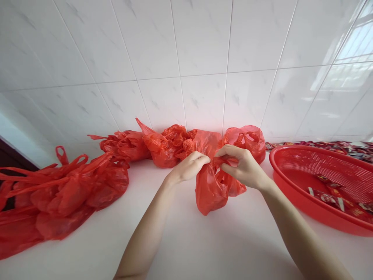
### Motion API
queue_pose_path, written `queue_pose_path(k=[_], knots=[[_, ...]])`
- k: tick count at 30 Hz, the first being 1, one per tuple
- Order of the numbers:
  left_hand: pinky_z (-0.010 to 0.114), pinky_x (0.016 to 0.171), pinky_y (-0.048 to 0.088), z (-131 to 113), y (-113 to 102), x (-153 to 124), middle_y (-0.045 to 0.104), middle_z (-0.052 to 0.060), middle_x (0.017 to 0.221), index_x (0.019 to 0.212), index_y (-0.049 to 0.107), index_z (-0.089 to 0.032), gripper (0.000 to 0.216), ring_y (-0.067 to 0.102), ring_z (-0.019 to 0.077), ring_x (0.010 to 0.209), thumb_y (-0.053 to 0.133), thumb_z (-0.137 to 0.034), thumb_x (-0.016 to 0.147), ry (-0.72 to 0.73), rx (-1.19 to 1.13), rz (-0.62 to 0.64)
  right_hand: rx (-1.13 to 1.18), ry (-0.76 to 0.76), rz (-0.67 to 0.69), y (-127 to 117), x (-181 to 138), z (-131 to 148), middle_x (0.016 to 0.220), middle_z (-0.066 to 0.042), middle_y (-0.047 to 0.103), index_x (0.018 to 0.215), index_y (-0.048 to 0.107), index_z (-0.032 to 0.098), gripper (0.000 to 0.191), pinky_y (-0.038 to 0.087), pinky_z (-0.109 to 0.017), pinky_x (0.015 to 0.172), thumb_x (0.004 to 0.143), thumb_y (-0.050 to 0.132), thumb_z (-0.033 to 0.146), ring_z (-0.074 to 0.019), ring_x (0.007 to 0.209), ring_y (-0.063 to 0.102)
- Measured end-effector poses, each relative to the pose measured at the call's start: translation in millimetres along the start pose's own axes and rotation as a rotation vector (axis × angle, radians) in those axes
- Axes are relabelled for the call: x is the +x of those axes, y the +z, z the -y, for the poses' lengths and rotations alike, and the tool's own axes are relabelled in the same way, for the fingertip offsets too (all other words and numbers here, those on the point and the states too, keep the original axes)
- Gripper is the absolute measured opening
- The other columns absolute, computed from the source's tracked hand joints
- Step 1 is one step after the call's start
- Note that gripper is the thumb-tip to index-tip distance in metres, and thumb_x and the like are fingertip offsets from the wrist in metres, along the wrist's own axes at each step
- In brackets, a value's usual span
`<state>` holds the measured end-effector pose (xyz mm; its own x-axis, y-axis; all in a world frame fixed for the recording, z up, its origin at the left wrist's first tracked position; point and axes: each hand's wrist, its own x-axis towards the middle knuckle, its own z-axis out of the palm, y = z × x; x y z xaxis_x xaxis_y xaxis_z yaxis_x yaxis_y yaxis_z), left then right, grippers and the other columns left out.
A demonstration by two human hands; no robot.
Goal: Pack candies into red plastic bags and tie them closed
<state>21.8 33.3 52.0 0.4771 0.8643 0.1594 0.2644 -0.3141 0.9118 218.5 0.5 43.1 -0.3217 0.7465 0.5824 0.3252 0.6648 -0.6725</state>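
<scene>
— What's all that stuff made of?

— Thin, crinkly plastic, mostly. The red bag (211,186) between the fingers is glossy and half see-through, bunched at the neck and hanging in a soft lump below. Under it is a smooth white counter (186,241), and behind it a wall of shiny white tiles (201,58).

— How does the bag look?

— Small, bulging, wrinkled, its top gathered into twisted handles. It sits just under the fingertips, its bottom down on the counter.

— And the hands?

— Both arms reach in from below. The left hand (190,165) has its fingers curled tight, pinching the bag's neck from its side. The right hand (243,167) is closed on the other handle, knuckles up, thumb tucked under. The fingertips nearly meet over the knot.

— Anything else around?

— Beyond the knuckles, a row of tied red bags (163,144) lies against the wall. Well out past the left fingers is a heap of red bags (58,190). Out past the right fingers is a red mesh basket (291,182) with some red wrapped sweets (329,196) in it.
</scene>
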Motion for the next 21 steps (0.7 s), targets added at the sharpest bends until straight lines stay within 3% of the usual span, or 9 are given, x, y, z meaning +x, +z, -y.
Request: queue_pose_path(k=[5, 8, 16, 21], knots=[[0.026, 0.049, 0.032, 8.9, 9.4, 7.8, 0.049, -0.002, 0.055, 0.055, 0.049, -0.021, 0.019, 0.045, 0.0125, 0.051, 0.058, -0.026, 0.071, -0.251, -0.369, 0.143, -0.046, -0.072, 0.023, -0.1, 0.7, 0.4, 0.094, -0.003, 0.070, 0.096, 0.066, 0.022, 0.033, 0.056, -0.036, 0.078, 0.074, 0.050, 0.003, -0.0195, 0.089, 0.067], [0.025, 0.049, 0.037, 14.2, 15.7, 13.7, 0.055, -0.001, 0.054, 0.055, 0.053, -0.020, 0.012, 0.049, 0.0127, 0.050, 0.059, -0.026, 0.064, -0.330, -0.587, 0.193, -0.086, -0.099, -0.004, -0.2, 1.3, -1.7, 0.098, -0.003, 0.071, 0.099, 0.065, 0.023, 0.034, 0.057, -0.036, 0.081, 0.075, 0.051, 0.003, -0.0198, 0.091, 0.068], [0.031, 0.058, 0.052, 15.9, 23.0, 17.2, 0.065, 0.006, 0.057, 0.064, 0.063, -0.017, 0.019, 0.065, 0.0208, 0.059, 0.063, -0.035, 0.071, -0.259, -0.755, 0.204, -0.223, -0.110, -0.007, -16.8, -2.7, -1.0, 0.113, -0.006, 0.071, 0.115, 0.060, 0.027, 0.036, 0.059, -0.039, 0.083, 0.082, 0.065, 0.014, -0.0237, 0.098, 0.070], [0.032, 0.057, 0.052, 10.8, 24.2, 15.2, 0.065, 0.005, 0.057, 0.064, 0.063, -0.018, 0.022, 0.064, 0.0200, 0.056, 0.063, -0.038, 0.075, -0.189, -0.689, 0.137, -0.233, -0.223, 0.026, -21.6, -5.2, 7.5, 0.115, -0.008, 0.068, 0.107, 0.056, 0.026, 0.027, 0.057, -0.040, 0.087, 0.083, 0.066, 0.017, -0.0269, 0.113, 0.065]])
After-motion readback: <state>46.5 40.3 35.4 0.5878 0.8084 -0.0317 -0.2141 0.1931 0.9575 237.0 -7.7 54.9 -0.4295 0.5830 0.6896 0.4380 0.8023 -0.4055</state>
